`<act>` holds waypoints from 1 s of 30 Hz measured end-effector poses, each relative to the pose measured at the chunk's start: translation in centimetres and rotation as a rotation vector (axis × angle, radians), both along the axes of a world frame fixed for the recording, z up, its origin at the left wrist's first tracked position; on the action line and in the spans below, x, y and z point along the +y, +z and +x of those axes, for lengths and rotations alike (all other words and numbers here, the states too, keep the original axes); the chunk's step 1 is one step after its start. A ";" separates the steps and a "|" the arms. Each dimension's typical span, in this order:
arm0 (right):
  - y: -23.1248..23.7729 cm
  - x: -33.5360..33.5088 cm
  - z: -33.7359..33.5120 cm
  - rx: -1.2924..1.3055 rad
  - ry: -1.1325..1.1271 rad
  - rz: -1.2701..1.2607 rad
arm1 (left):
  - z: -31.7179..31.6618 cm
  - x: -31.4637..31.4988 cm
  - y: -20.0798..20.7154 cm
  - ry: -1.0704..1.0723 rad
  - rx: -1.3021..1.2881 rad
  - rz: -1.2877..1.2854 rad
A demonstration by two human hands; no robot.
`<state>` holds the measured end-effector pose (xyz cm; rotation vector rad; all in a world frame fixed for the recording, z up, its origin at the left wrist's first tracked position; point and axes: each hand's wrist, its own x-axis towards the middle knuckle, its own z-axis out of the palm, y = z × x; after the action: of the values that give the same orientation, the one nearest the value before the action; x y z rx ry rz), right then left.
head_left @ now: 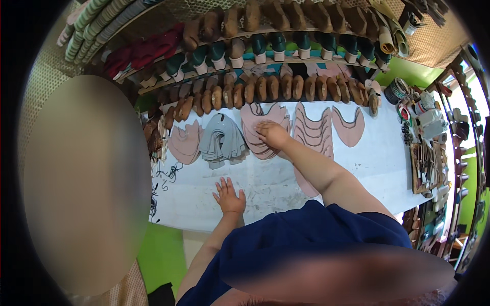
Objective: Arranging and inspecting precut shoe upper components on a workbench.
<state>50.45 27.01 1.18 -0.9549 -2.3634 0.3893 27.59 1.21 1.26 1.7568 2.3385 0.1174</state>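
Observation:
My right hand (272,134) reaches across the white table, fingers stretched out over a stack of pink shoe-upper pieces (255,113). It seems to rest on the top piece. Palm down, my left hand (229,198) lies on the bare tabletop nearer to me, fingers spread and holding nothing. Left of the pink stack is a fanned pile of grey curved pieces (219,133), with more pink pieces (186,144) beyond it. To the right, U-shaped pink pieces with dark edges (313,127) overlap in a column, partly behind my right forearm. A single pink U-shaped piece (349,127) lies farther right.
Wooden shoe lasts (274,88) line the table's back edge, below shelves of green shoes (278,43) and more lasts. Dark cords (171,172) lie at the left. A tool rack (422,168) and containers (398,91) stand along the right side of the white table (377,178).

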 end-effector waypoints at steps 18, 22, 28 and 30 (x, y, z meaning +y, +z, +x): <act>8.5 4.9 4.1 0.854 -0.676 -0.606 | -0.4 -0.3 -0.1 0.019 -0.024 -0.026; 12.7 4.9 13.6 0.551 -0.598 -0.646 | -0.2 -0.1 0.0 -0.003 -0.034 -0.020; 16.7 0.9 25.1 -0.233 -0.580 -0.309 | -0.3 -0.2 -0.3 -0.010 -0.019 0.004; 14.9 0.1 27.7 -0.296 -0.649 -0.264 | -0.3 -0.2 -0.2 0.002 -0.012 0.006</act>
<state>78.13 27.16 16.11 -1.9344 -2.1088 0.3164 27.27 1.01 1.04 1.7521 2.3339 0.1342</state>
